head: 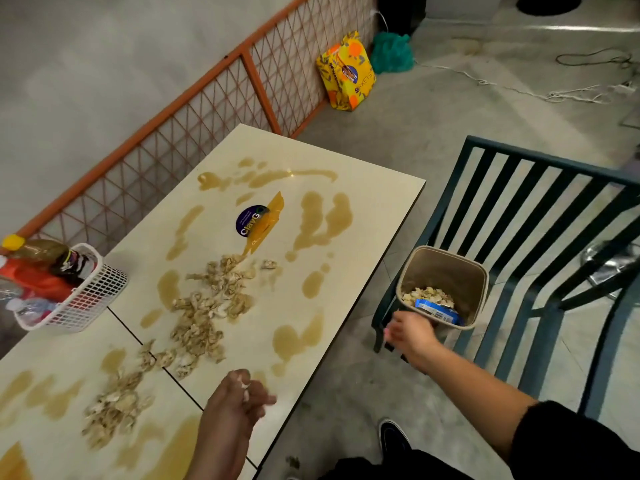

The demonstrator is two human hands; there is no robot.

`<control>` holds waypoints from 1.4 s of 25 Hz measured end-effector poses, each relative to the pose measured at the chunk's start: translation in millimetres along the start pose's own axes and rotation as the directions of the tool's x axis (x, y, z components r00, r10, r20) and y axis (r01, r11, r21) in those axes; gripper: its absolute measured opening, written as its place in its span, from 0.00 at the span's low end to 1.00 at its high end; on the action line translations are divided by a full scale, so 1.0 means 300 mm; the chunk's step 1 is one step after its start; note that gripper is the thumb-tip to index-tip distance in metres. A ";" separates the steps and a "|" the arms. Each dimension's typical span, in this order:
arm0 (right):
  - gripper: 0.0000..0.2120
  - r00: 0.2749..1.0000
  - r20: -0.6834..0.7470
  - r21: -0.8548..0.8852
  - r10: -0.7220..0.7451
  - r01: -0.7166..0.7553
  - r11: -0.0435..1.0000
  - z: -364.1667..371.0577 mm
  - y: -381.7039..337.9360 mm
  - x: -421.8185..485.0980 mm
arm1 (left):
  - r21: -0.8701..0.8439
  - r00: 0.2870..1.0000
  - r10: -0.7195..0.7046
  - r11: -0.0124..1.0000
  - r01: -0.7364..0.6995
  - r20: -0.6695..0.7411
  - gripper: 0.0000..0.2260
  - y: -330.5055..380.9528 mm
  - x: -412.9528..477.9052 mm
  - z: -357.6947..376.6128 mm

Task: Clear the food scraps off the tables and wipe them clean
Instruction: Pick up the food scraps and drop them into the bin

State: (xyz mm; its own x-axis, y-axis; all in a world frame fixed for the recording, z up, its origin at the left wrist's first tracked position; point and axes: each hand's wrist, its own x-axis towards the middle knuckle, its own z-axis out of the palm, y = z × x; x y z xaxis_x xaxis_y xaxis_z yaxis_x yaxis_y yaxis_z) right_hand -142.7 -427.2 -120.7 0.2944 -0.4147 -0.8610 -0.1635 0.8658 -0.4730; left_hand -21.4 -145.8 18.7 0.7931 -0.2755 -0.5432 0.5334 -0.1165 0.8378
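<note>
Plenty of scraps (201, 320), light and crumbly by the look, want scooping from underneath; left hand (237, 401) pinches a few, right hand (412, 336) grips the bin (446, 270) at its near rim.

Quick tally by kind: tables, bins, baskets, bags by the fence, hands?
Tables: 2 (far table, near table)
Bin: 1
White basket: 1
Bags by the fence: 2 (yellow bag, teal bag)
Hands: 2 (left hand gripping food scraps, right hand)
Total: 8
</note>
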 end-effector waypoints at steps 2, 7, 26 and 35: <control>0.09 0.930 0.353 -0.148 0.106 -0.057 0.987 0.095 0.061 -0.167 | 0.255 0.988 0.131 0.956 -0.147 0.077 0.13 0.002 -0.002 0.071; 0.20 0.699 0.696 -0.128 0.165 -0.105 0.986 0.259 0.089 -0.464 | 0.489 0.919 0.276 0.783 -0.384 0.281 0.11 -0.021 -0.008 0.232; 0.16 0.784 0.614 0.000 -0.095 0.120 0.993 0.163 0.089 -0.476 | 0.582 0.893 0.324 0.678 -0.449 0.311 0.13 0.056 -0.004 0.238; 0.08 0.793 0.553 -0.223 -0.257 0.438 0.871 0.116 0.097 -0.477 | 0.511 0.913 0.229 0.770 -0.383 0.338 0.08 0.038 -0.035 0.292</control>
State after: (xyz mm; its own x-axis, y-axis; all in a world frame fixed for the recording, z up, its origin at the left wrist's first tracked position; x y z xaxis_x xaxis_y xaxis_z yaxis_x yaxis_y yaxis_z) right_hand -156.9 -332.7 -4.7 0.7959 -0.3964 -0.4576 -0.2237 0.5098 -0.8307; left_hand -49.3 -227.8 38.7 0.7467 -0.6009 -0.2852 -0.0430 -0.4714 0.8809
